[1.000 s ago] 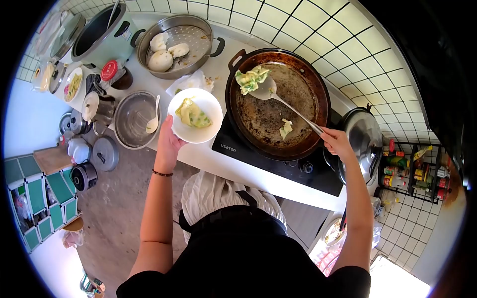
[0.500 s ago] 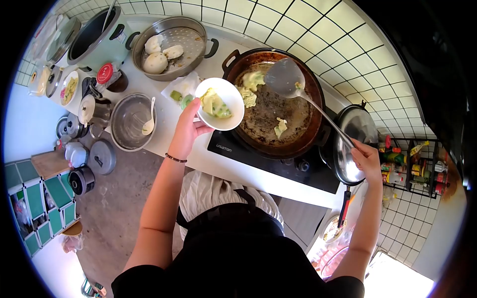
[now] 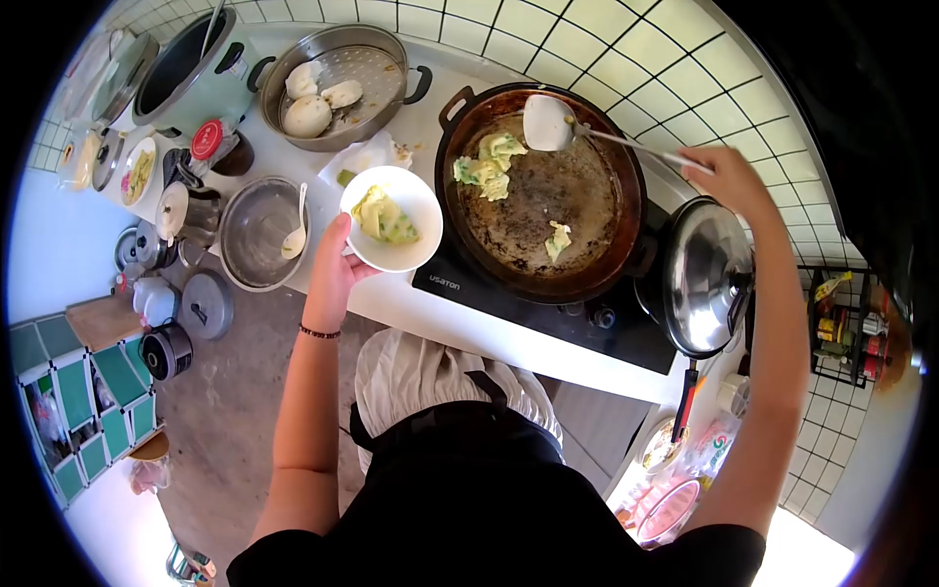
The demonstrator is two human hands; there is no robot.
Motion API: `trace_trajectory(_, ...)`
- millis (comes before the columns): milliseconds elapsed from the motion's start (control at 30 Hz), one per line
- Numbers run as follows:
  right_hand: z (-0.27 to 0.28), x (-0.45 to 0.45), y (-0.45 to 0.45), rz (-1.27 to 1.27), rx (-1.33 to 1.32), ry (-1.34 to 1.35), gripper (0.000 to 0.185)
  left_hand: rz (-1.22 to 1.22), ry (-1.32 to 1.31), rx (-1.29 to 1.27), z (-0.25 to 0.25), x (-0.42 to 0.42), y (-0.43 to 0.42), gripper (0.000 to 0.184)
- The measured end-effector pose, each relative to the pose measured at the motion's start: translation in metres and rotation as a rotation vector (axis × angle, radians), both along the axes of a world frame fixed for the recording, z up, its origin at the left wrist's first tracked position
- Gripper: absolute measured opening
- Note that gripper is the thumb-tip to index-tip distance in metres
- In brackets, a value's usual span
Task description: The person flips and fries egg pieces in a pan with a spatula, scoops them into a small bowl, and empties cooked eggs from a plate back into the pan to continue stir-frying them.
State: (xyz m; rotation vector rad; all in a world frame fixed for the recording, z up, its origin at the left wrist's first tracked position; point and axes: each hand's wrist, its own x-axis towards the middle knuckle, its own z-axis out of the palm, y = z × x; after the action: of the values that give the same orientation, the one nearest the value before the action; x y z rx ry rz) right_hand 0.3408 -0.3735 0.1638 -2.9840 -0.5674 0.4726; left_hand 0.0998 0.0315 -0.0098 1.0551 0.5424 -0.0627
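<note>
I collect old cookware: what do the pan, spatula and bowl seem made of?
Pan: dark, worn metal, probably iron, from its rust-brown staining.
Spatula: smooth metal, likely stainless steel, from its silvery sheen.
Bowl: smooth white, ceramic or plastic; can't tell.

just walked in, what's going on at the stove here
Both hands are busy by a pan on a black cooktop. The left hand holds a white bowl with yellow-green food in it. The right hand grips a spatula by its handle, the blade over the pan's far side. A larger clump and a smaller piece of similar food lie in the pan.
</note>
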Motion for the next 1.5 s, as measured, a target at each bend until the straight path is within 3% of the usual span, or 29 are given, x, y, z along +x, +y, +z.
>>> trace_trajectory(133,0.009,0.040,0.053,0.126,-0.196,-0.005,0.033,0.095,0.020,0.008,-0.008,-0.017,0.001,0.061)
trace_trajectory(233,0.016,0.062,0.074,0.224,-0.161,0.097,0.031,0.103,0.018,0.016,-0.014,-0.029,0.005,0.060)
trace_trajectory(467,0.016,0.055,0.078,0.079,-0.122,0.381,0.030,0.108,0.026,-0.002,-0.020,-0.048,0.009,0.060)
trace_trajectory(667,-0.013,0.042,0.019,-0.126,0.009,0.593,0.034,0.101,0.027,-0.023,-0.027,-0.053,0.012,0.060)
trace_trajectory(767,-0.030,0.020,0.009,-0.229,0.021,0.561,0.032,0.100,0.020,-0.026,-0.025,-0.051,0.012,0.060)
trace_trajectory(867,-0.071,0.006,0.004,-0.108,0.178,0.573,0.031,0.105,0.000,-0.021,-0.023,-0.047,0.013,0.059)
trace_trajectory(967,-0.098,-0.004,-0.009,0.018,0.167,0.352,0.034,0.123,-0.002,-0.014,-0.022,-0.045,0.016,0.058)
trace_trajectory(1067,-0.120,-0.012,-0.015,-0.019,0.109,0.224,0.036,0.146,-0.005,0.003,-0.019,-0.039,0.017,0.057)
trace_trajectory(1500,-0.102,-0.024,0.005,-0.084,0.025,0.037,0.034,0.021,0.141,0.216,-0.032,0.039,0.022,0.060)
